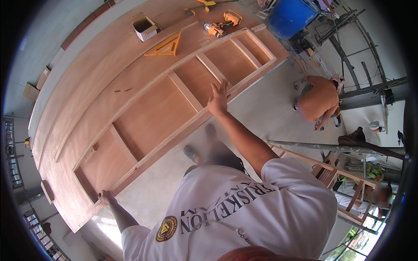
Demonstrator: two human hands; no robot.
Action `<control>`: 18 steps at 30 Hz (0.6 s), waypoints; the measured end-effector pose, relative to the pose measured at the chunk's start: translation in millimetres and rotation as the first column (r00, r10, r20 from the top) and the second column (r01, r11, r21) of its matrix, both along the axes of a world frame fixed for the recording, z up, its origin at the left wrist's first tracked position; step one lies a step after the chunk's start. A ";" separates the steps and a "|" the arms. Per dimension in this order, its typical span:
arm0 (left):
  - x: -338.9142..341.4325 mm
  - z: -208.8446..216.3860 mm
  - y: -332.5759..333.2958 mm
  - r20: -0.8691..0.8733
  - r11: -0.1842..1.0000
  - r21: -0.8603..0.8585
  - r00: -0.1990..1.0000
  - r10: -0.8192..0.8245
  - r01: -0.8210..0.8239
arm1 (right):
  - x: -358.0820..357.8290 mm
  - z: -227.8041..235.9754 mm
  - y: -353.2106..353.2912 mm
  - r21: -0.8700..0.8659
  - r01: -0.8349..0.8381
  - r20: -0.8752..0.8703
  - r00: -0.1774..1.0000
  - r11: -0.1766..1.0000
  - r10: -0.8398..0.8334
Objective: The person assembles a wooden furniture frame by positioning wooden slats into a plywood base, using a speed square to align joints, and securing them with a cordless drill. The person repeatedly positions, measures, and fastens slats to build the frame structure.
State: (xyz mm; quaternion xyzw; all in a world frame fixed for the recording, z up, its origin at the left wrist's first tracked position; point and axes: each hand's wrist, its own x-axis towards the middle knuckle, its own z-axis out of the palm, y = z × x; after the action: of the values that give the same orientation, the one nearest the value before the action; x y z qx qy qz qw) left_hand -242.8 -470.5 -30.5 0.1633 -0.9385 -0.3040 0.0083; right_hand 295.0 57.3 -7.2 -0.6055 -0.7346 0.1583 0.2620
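A long, narrow wooden frame point(187, 92) with several crosspieces lies flat along the near edge of a large plywood-topped table point(100, 100). At the frame's near left corner, my left hand point(105, 198) is closed around the wood, its fingers partly hidden. My right hand point(218, 99) rests on the near rail farther right, beside a crosspiece, with its fingers stretched out and apart. Beyond the frame lie a yellow triangular speed square point(169, 45) and a yellow-and-black cordless drill point(215, 29).
Past the square stands an open small cardboard box point(146, 29). Long wooden strips point(93, 98) lie across the tabletop. A blue drum point(289, 19) is beyond the far right corner. Another person point(321, 99) crouches on the floor at right, near a wooden ladder-like frame point(335, 172).
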 end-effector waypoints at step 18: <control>9.5 0.3 4.2 0.029 0.997 -0.073 0.999 -0.018 0.020 | 5.2 -6.3 9.8 -0.046 0.013 0.076 0.997 0.999 -0.009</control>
State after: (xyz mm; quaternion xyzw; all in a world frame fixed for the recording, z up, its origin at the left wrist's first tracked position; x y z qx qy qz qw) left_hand -233.3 -466.2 -30.2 0.1581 -0.9506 -0.2671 -0.0018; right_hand 300.2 67.1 -13.5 -0.6210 -0.7368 0.1509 0.2208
